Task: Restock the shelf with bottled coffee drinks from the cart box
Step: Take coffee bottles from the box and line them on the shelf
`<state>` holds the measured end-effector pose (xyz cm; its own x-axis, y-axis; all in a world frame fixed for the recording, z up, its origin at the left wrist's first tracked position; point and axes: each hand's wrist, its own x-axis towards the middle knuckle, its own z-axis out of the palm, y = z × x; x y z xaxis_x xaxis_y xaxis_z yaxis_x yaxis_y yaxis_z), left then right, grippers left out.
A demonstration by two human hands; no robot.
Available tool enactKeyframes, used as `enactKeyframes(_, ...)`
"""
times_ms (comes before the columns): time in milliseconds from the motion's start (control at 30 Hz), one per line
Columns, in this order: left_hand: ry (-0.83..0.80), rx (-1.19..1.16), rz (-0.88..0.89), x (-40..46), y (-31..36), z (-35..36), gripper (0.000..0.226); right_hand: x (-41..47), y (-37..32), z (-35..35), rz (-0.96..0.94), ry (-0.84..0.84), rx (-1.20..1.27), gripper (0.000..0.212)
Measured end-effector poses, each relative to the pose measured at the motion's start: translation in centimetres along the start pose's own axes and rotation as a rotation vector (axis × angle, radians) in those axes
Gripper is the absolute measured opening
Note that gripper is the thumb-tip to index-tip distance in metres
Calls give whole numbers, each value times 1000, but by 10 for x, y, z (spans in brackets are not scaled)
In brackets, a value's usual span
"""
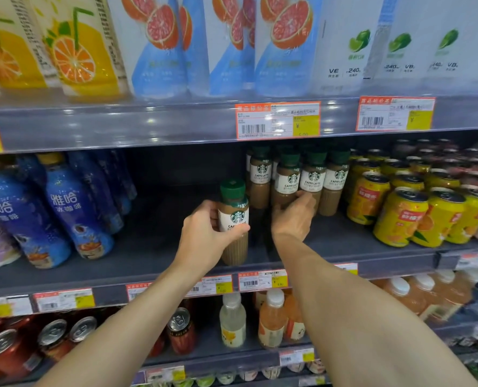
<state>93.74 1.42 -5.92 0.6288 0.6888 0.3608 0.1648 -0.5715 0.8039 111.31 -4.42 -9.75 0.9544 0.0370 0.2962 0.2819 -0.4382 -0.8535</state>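
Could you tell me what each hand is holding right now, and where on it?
The left hand grips a coffee bottle around its labelled middle. The right hand touches a shelved bottle; its grip cannot be told.

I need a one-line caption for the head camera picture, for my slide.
Left hand grips a latte bottle on the middle shelf; right hand touches the stocked bottles.
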Motion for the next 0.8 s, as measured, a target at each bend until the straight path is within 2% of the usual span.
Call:
enactKeyframes(100, -6, 5, 0, 0, 0, 0, 43, 1, 0, 2, 41, 19, 28, 51)
enactKeyframes(233, -27, -6, -17, 2, -2, 0, 45, -2, 2, -5, 274, 82, 228, 53)
enactKeyframes(300, -34, -8, -23, 4, -3, 1, 45, -6, 10, -17, 248, -12, 236, 45)
enactKeyframes(333, -38, -7, -24, 6, -4, 1, 45, -7, 13, -25, 224, -119, 194, 42)
enactKeyframes(400, -52, 0, -26, 11, -3, 2, 47, -6, 14, -49, 125, -397, -53, 46)
enactKeyframes(467, -65, -1, -25, 16, -2, 6, 46, -6, 14, -73, -18, -615, -388, 68)
enactKeyframes(533, -70, 1, -16, 22, 0, 12, 47, -8, 16, -92, -130, -752, -642, 90)
enactKeyframes(600, -81, 5, -21, 28, 2, 21, 48, -10, 24, -104, -207, -821, -776, 104)
enactKeyframes(700, -113, 6, -39, 42, 5, 34, 48, -15, 44, -110, -350, -787, -843, 110)
enactKeyframes(800, -126, 3, -60, 62, 6, 46, 49, -29, 66, -103, -514, -536, -867, 111)
